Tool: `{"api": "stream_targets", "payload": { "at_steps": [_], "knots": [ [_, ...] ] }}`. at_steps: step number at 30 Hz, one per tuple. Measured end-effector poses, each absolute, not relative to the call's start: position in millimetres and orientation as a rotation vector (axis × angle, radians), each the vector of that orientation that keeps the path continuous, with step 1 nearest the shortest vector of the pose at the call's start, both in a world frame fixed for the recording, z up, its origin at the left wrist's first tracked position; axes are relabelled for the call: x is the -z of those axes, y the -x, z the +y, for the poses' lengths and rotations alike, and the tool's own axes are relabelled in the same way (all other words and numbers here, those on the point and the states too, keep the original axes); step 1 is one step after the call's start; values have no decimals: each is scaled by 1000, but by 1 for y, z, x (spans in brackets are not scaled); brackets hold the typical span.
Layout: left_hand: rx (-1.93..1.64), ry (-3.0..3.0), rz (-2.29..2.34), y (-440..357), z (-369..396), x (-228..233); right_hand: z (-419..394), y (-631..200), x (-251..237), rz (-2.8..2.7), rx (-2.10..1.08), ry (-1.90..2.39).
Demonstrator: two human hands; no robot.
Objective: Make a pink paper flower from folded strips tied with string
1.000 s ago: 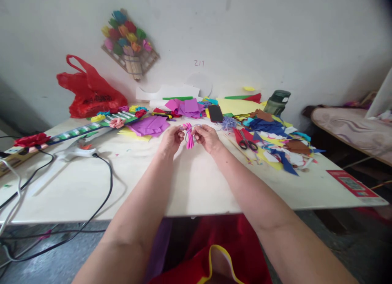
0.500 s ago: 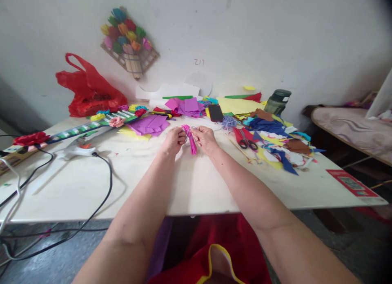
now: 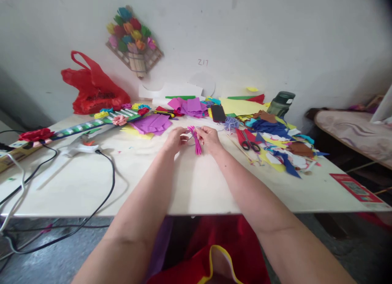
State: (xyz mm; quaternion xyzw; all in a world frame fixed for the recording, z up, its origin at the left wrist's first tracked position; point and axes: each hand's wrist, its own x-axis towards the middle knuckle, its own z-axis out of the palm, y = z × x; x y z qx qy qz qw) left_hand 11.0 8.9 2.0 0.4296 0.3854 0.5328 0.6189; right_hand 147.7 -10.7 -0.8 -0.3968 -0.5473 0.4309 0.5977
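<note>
A bundle of folded magenta paper (image 3: 198,146), narrow at the middle and flared at both ends, is upright over the middle of the table. My right hand (image 3: 208,138) pinches it at its waist, thumb and fingers closed. On its left side my left hand (image 3: 177,139) is closed at the fingertips on a thin greyish yarn strand (image 3: 190,144) that loops by the bundle's middle. The other fingers of that hand are curled loosely. A ball of lavender-grey yarn (image 3: 231,123) lies beyond my right hand. How the strand passes around the paper is too small to make out.
Purple paper sheets (image 3: 154,124) lie back left, near a hot glue gun (image 3: 81,148) with a black cord. Right of my hands are black-handled scissors (image 3: 249,144), thin sticks (image 3: 240,148) and coloured scraps (image 3: 288,149). A phone (image 3: 218,113) and green bottle (image 3: 281,104) stand farther back.
My left fingers have loosened and spread a little beside the bundle, where they were curled tighter before. The right hand keeps its grip. The whole view has shifted slightly.
</note>
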Motion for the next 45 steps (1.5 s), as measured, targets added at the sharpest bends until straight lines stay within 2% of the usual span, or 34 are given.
{"api": "stream_targets", "payload": {
  "at_steps": [7, 13, 19, 25, 33, 37, 41, 45],
  "knots": [
    [-923, -892, 972, -11, 10, -6, -10, -150, 1, -1356, -953, 928],
    [-918, -1002, 903, -11, 10, -2, -13, -146, 2, -1620, -795, 981],
    [-957, -1115, 761, -9, 8, 3, -10, -145, 5, -1815, -464, 940],
    [-985, -1063, 671, -7, 9, 6, -5, -147, 9, -1638, -664, 976],
    [-1075, -1028, 608, -7, 9, 3, 2, -155, 11, -1387, -632, 1294],
    [-1118, -1035, 538, -6, 8, 2, -2, -156, 7, -1356, -954, 1389],
    [-1107, -1066, 499, -5, 5, 0, -9, -154, -1, -1285, -1379, 1203],
    [-1102, -1086, 490, -5, 3, -3, -10, -157, -4, -1167, -1491, 1077]
  ]
}}
